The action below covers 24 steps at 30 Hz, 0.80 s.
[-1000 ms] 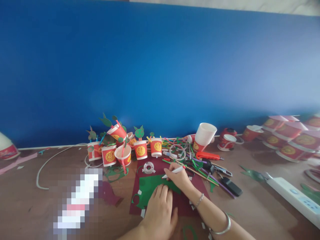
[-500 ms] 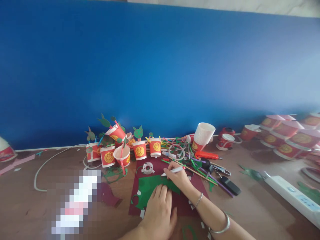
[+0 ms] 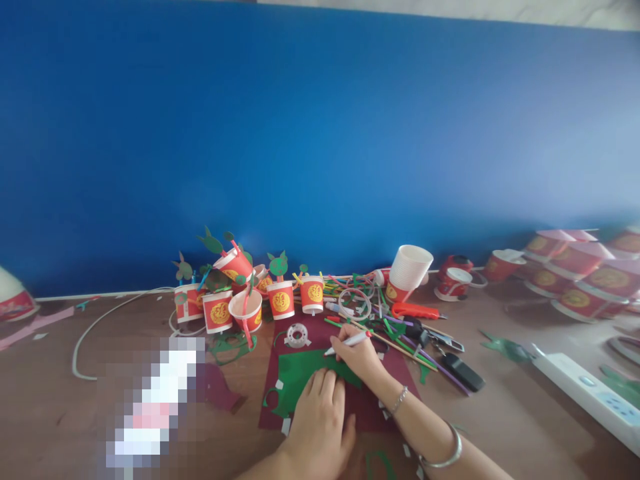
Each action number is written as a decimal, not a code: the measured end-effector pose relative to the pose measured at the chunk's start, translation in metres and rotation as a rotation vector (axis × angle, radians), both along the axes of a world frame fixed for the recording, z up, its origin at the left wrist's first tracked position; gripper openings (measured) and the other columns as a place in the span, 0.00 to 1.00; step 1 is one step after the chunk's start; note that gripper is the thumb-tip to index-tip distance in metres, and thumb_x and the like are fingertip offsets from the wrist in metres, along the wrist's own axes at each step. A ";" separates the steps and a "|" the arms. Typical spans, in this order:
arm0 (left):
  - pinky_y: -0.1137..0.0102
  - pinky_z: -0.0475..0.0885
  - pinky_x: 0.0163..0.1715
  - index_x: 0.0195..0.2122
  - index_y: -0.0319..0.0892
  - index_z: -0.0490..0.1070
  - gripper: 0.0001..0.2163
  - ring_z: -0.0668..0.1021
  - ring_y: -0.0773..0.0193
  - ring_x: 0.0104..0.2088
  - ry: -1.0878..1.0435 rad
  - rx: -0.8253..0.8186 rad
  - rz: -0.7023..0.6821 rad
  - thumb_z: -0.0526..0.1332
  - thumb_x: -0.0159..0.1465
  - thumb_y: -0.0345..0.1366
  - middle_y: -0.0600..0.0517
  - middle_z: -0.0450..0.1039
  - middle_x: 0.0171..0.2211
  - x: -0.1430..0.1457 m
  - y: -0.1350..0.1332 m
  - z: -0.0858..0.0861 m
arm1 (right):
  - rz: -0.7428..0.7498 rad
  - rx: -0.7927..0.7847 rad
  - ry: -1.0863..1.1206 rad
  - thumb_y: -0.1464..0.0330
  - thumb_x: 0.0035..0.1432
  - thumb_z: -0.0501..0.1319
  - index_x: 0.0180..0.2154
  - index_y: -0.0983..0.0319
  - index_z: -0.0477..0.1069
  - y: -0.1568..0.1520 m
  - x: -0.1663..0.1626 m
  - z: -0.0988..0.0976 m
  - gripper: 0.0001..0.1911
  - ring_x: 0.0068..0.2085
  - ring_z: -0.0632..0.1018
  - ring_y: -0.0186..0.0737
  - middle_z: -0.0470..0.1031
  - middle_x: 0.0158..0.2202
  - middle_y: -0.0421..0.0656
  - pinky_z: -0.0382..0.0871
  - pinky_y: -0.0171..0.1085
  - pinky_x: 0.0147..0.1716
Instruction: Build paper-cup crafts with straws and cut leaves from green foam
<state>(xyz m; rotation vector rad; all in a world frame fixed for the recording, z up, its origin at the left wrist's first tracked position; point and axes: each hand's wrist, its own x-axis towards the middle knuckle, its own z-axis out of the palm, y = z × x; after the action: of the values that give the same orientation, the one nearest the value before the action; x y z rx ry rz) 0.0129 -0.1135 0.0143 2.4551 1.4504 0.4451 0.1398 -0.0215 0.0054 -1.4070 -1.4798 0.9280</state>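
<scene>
My left hand (image 3: 320,413) lies flat, fingers stretched, on a green sheet of paper (image 3: 300,369). Pinched in my right hand (image 3: 357,352) is a white marker (image 3: 347,343) with a red end, its tip at the upper part of the green sheet. Under the green sheet lies a dark red sheet (image 3: 330,327). A clear tape roll (image 3: 297,335) sits just beyond the green sheet's upper edge. Small white scraps (image 3: 286,427) are scattered around the sheets.
Red paper cups (image 3: 281,300) with green paper cutouts stand at the back left. A cup stack (image 3: 410,270), an orange utility knife (image 3: 416,311), straws and keys with a black fob (image 3: 463,372) are to the right. A white power strip (image 3: 590,393) lies far right; more cups (image 3: 580,273) stand behind.
The view has shifted very slightly, so everything sits a little further right. Both hands keep nearly the same pose on the green sheet, the marker tip still near its top.
</scene>
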 end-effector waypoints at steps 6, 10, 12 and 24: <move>0.55 0.63 0.55 0.52 0.35 0.65 0.19 0.67 0.50 0.52 -0.004 0.001 -0.005 0.54 0.60 0.34 0.42 0.65 0.50 -0.001 0.000 0.000 | 0.003 -0.016 -0.003 0.64 0.48 0.59 0.18 0.58 0.57 0.000 0.000 0.001 0.13 0.15 0.65 0.32 0.65 0.12 0.35 0.59 0.31 0.17; 0.56 0.63 0.55 0.52 0.35 0.65 0.19 0.67 0.50 0.52 -0.004 -0.027 0.000 0.54 0.60 0.34 0.42 0.65 0.50 -0.001 0.000 0.003 | 0.002 -0.024 -0.007 0.65 0.48 0.59 0.18 0.58 0.56 0.000 -0.001 0.001 0.13 0.15 0.65 0.31 0.65 0.11 0.35 0.58 0.31 0.17; 0.55 0.63 0.55 0.52 0.35 0.65 0.19 0.67 0.50 0.52 -0.002 -0.028 -0.002 0.54 0.60 0.34 0.42 0.65 0.50 -0.001 0.000 0.003 | 0.008 -0.028 -0.001 0.64 0.48 0.59 0.18 0.58 0.56 0.000 -0.001 0.000 0.13 0.15 0.65 0.31 0.65 0.11 0.35 0.58 0.31 0.17; 0.55 0.62 0.56 0.53 0.34 0.64 0.19 0.66 0.49 0.54 -0.003 -0.009 -0.012 0.53 0.61 0.34 0.41 0.65 0.52 -0.001 0.000 0.002 | -0.012 -0.040 0.066 0.65 0.46 0.58 0.17 0.58 0.56 0.000 0.000 0.003 0.13 0.15 0.65 0.31 0.65 0.11 0.35 0.57 0.30 0.16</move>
<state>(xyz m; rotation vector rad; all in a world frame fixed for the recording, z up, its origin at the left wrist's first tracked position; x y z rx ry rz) 0.0120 -0.1130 0.0161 2.4536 1.4328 0.4391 0.1395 -0.0216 0.0089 -1.3991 -1.4097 0.9923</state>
